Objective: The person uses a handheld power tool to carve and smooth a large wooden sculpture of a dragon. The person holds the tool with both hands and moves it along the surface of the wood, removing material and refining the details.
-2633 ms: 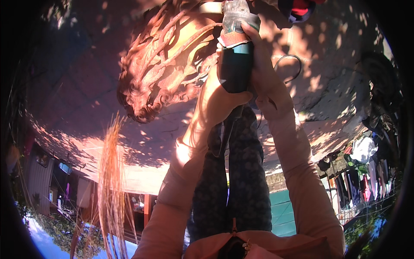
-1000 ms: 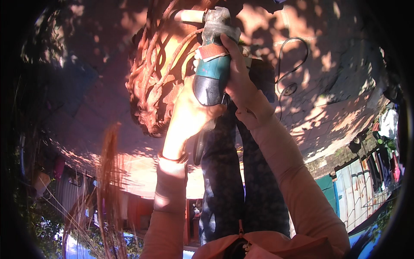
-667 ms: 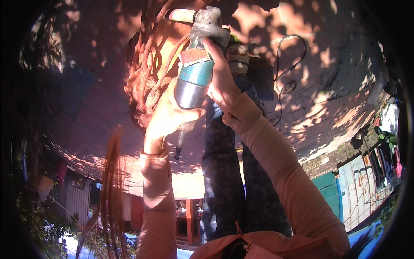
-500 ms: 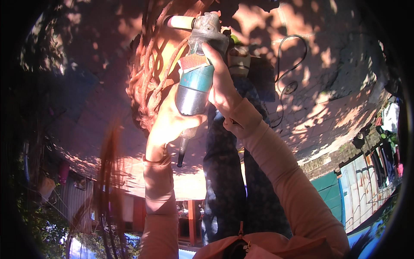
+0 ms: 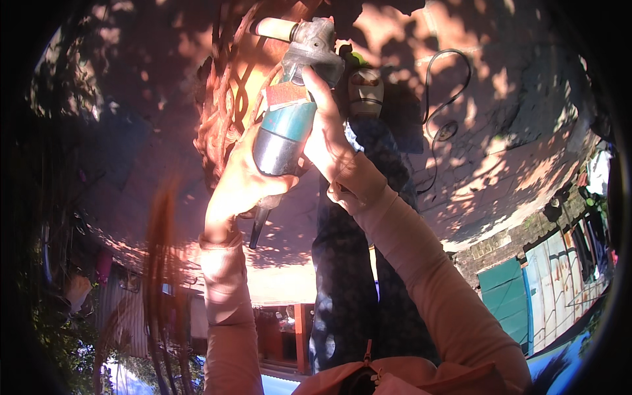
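Note:
An angle grinder (image 5: 284,125) with a teal and black body is held up in front of me, its metal head at the far end and its tail pointing back at me. A pale side handle (image 5: 274,28) sticks out leftward from the head. My left hand (image 5: 238,184) is closed around the black rear of the body, in bright sun. My right hand (image 5: 329,141) grips the right side, its thumb stretched up toward the head. A rough reddish patch (image 5: 289,94) sits on the body's top. The grinder's disc is hidden. Twisted reddish-brown wood (image 5: 214,135) stands just beyond and left.
A shoe (image 5: 366,92) and my dark-trousered legs are below, right of the grinder. A black cable (image 5: 429,118) curls on the sun-dappled paving (image 5: 487,164). Blurred reddish strands (image 5: 164,263) hang close at the left. Green boards (image 5: 505,296) and a rusty pale metal sheet (image 5: 556,289) stand at the right.
Both hands have carried the grinder slightly to the left, its tail swinging leftward more than its head. Their hold on it looks the same.

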`<state>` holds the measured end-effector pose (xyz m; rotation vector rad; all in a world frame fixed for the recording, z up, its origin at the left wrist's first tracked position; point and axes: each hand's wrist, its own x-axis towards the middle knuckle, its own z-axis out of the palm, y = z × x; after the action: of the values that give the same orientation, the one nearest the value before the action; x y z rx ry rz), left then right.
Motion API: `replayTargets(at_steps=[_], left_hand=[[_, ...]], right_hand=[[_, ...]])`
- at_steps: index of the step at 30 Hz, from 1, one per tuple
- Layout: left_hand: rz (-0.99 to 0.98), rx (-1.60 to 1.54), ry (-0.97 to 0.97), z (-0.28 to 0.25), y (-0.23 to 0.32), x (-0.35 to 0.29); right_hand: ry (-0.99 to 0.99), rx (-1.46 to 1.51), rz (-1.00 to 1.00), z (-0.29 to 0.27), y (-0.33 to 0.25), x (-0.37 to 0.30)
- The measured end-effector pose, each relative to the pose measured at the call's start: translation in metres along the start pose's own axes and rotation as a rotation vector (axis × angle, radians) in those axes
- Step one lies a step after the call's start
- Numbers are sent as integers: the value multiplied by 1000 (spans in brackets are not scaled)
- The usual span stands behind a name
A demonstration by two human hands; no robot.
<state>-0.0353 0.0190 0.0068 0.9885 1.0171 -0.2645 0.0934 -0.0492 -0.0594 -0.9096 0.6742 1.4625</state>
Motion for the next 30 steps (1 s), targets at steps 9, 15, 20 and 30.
replayTargets(at_steps=[9,15,20,30], left_hand=[[-51,69,53,4,-10,-6],[-120,69,37,3,18,13],[-10,235,77,14,-12,6],[-103,67,86,19,3,17]], right_hand=[[133,94,25,-8,10,3],[-158,93,-3,-8,-14,4],[28,-45,42,-22,-2,6],[-107,-30,-21,-29,-13,20]])
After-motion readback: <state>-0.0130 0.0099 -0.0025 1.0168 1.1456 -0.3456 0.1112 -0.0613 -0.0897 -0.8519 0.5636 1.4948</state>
